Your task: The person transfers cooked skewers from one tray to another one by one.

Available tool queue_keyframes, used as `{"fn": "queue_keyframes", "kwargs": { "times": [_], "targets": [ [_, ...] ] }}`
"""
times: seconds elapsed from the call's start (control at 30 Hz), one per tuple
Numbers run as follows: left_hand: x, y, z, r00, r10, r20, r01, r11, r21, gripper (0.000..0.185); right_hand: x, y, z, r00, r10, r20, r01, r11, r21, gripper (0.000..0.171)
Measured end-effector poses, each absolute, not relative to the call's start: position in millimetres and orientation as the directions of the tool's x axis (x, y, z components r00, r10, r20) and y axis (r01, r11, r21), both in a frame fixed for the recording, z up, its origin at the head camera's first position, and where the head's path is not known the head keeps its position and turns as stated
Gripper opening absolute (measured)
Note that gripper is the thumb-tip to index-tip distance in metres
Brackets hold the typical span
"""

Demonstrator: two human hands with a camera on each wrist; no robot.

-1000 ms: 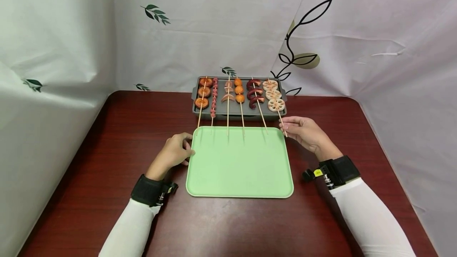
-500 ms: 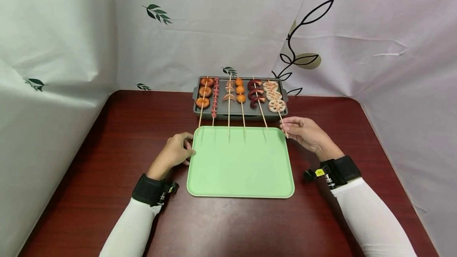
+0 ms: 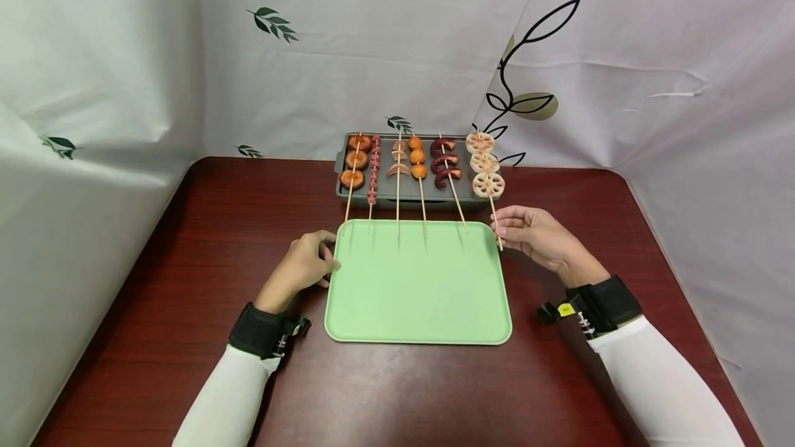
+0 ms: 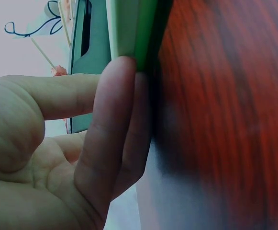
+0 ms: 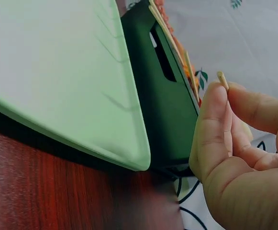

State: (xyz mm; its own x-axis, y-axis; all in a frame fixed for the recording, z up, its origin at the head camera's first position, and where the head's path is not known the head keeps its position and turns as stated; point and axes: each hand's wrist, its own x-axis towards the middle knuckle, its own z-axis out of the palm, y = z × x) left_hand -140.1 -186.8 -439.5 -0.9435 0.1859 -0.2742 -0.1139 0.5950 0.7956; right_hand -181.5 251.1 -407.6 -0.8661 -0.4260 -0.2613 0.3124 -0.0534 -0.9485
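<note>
The right hand pinches the stick of the lotus-root skewer, lifted over the right end of the grey grill pan. The left hand rests with fingers curled against the green tray edge on the worktop, gripping nothing.

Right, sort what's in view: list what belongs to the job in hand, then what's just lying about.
In hand:
right hand pinching the lotus root skewer
left hand touching the green tray
grey grill pan

Lying about:
the other five skewers on the pan, such as the orange ball skewer
red-brown table
</note>
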Motion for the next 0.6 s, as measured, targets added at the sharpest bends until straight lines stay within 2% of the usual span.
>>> {"fn": "queue_keyframes", "kwargs": {
  "times": [0.6],
  "targets": [
    [-140.2,-186.4,-439.6,-0.943,0.186,-0.274,-0.113,0.599,0.793,0.054,-151.8,243.0,-402.4,-0.816,-0.497,-0.297,0.273,0.122,-0.954,0.02]
  ]
}}
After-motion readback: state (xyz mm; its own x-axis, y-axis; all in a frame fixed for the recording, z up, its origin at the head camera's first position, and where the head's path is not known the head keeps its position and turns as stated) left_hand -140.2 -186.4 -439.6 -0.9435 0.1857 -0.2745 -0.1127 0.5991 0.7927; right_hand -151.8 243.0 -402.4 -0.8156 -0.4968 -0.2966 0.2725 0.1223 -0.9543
